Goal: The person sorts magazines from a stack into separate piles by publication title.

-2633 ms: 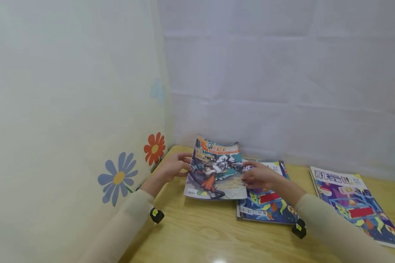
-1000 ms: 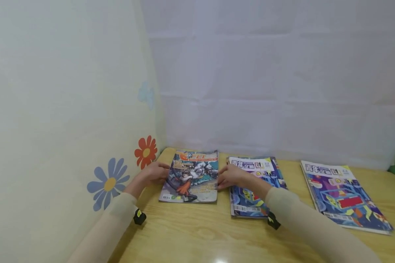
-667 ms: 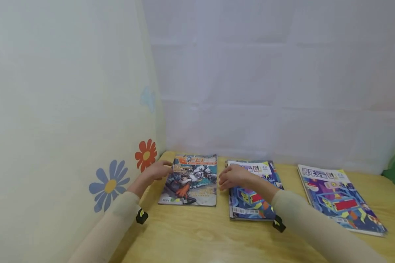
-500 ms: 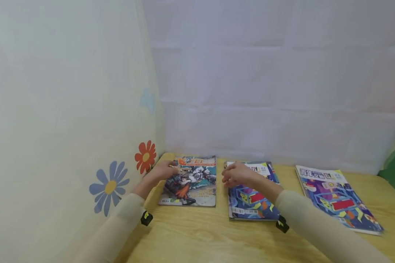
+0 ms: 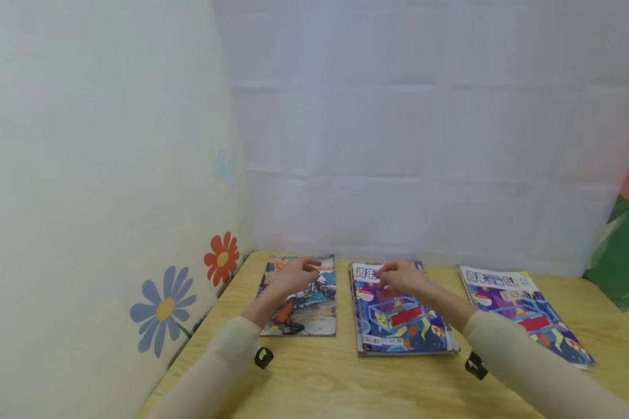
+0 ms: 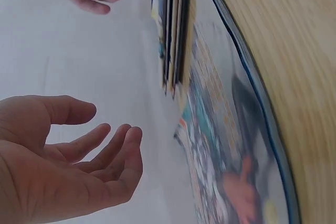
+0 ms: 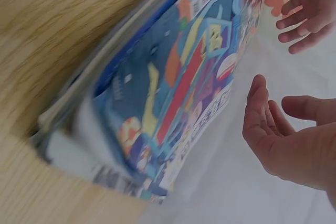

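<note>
My left hand point(image 5: 296, 276) hovers over the left magazine point(image 5: 310, 314), which lies flat with a grey and teal cover showing an orange figure. In the left wrist view that hand has loosely bent fingers and holds nothing. My right hand point(image 5: 402, 277) hangs over the upper part of the middle magazine stack point(image 5: 398, 320), whose top cover is purple and blue with a red panel. The right wrist view shows its fingers point(image 7: 255, 114) loosely curved, apart from the stack, with nothing between them. Each hand hides part of the cover beneath it.
At the right lies another magazine stack point(image 5: 524, 308) with the same purple cover, partly behind the right sleeve. All lie on a wooden table point(image 5: 314, 384). A white wall covering point(image 5: 335, 139) stands behind, and a flower-decorated wall point(image 5: 110, 174) stands at the left.
The left magazine was set down on the table left of the middle stack, and both hands let go of it. Since then the left hand has lifted and moved right over it; the right hand has moved away rightward.
</note>
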Available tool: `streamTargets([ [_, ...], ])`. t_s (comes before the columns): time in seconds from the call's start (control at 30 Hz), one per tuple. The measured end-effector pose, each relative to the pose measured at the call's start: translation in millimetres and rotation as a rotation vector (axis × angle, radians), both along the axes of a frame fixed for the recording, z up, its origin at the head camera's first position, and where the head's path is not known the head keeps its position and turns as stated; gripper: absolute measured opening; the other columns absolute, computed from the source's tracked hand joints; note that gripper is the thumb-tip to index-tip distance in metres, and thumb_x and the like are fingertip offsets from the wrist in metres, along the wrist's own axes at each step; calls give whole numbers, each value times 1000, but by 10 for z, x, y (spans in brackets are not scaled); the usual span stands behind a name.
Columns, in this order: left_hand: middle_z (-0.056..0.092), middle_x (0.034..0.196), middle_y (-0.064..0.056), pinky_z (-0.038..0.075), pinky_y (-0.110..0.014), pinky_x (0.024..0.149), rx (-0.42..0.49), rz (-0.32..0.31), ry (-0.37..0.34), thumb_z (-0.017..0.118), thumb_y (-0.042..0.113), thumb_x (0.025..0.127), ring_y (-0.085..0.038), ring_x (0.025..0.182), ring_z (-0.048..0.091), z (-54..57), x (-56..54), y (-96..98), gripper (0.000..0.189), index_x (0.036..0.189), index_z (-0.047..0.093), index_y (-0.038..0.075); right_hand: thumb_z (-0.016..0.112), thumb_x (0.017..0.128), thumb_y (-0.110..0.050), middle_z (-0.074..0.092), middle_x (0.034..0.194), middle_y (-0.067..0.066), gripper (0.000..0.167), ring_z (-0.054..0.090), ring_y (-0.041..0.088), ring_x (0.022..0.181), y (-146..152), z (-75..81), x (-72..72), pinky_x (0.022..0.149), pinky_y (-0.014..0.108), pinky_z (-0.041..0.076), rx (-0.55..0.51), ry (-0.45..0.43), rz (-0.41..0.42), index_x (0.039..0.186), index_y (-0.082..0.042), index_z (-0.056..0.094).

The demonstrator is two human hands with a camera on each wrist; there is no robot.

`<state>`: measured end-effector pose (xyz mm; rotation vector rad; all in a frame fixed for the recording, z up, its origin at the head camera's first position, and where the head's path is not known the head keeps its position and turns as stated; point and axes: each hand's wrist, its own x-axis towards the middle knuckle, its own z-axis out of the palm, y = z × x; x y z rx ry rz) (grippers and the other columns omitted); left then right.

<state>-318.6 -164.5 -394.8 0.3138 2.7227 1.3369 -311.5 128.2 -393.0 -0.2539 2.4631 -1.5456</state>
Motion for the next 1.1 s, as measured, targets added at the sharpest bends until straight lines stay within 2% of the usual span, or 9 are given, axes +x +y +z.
streamTargets([
  [0.1, 60, 132, -17, 49, -43, 63, 29, -25, -2, 56, 17, 102, -22, 78, 57, -9, -16, 170, 40, 142, 57, 11, 53, 103, -10, 69, 100, 23, 33, 71, 34, 88, 152, -57, -11, 79, 44, 60, 24, 22, -38, 125, 12, 62],
  [0.2, 60, 130, -17, 46, -42, 60, 43, -52, -3, 55, 17, 102, -18, 73, 53, -19, -56, 293, 42, 143, 56, 10, 54, 102, -9, 69, 99, 20, 32, 71, 31, 85, 297, -123, -41, 79, 44, 60, 60, 48, -70, 124, 12, 62],
  [0.33, 61, 129, -19, 54, -50, 80, 61, -84, -19, 54, 15, 102, -27, 101, 63, -72, -92, 450, 42, 143, 55, 5, 59, 96, -5, 67, 101, 19, 30, 70, 27, 83, 498, -196, -52, 75, 40, 60, 128, 85, -130, 120, 12, 64],
  [0.43, 60, 129, -21, 55, -51, 82, 117, -89, -79, 52, 11, 101, -36, 108, 62, -144, -107, 553, 43, 144, 53, 1, 61, 93, -5, 66, 100, 17, 28, 67, 24, 80, 644, -241, -42, 70, 36, 59, 193, 124, -154, 116, 10, 66],
  [0.6, 58, 131, -22, 58, -44, 83, 212, -59, -167, 52, 9, 101, -36, 110, 61, -255, -140, 690, 44, 144, 52, -1, 64, 88, -5, 67, 90, 14, 23, 64, 22, 75, 843, -323, -45, 65, 33, 56, 281, 217, -150, 105, 10, 68],
  [0.67, 58, 131, -22, 59, -41, 82, 244, -48, -167, 54, 8, 100, -31, 104, 62, -293, -148, 724, 45, 143, 51, -3, 65, 85, -3, 67, 87, 13, 20, 63, 22, 74, 888, -350, -54, 65, 34, 56, 303, 256, -135, 100, 10, 68],
  [0.73, 57, 132, -23, 59, -36, 72, 271, -48, -168, 54, 5, 98, -24, 88, 63, -326, -149, 760, 47, 143, 50, -6, 66, 83, -2, 67, 84, 12, 16, 63, 22, 74, 918, -380, -59, 65, 35, 55, 326, 278, -122, 95, 9, 69],
  [0.9, 60, 119, -24, 42, -27, 51, 267, -40, -217, 52, 1, 95, -12, 54, 42, -391, -96, 853, 54, 147, 44, -9, 68, 85, -2, 66, 83, 11, 13, 62, 24, 75, 927, -428, -25, 65, 36, 55, 378, 234, -121, 92, 8, 68],
  [1.1, 50, 143, -27, 56, -34, 59, 167, 27, -220, 57, 7, 99, -16, 61, 55, -419, -35, 964, 55, 149, 41, -10, 70, 86, -8, 67, 89, 16, 26, 63, 26, 78, 906, -428, 36, 69, 39, 57, 449, 161, -146, 100, 13, 68],
])
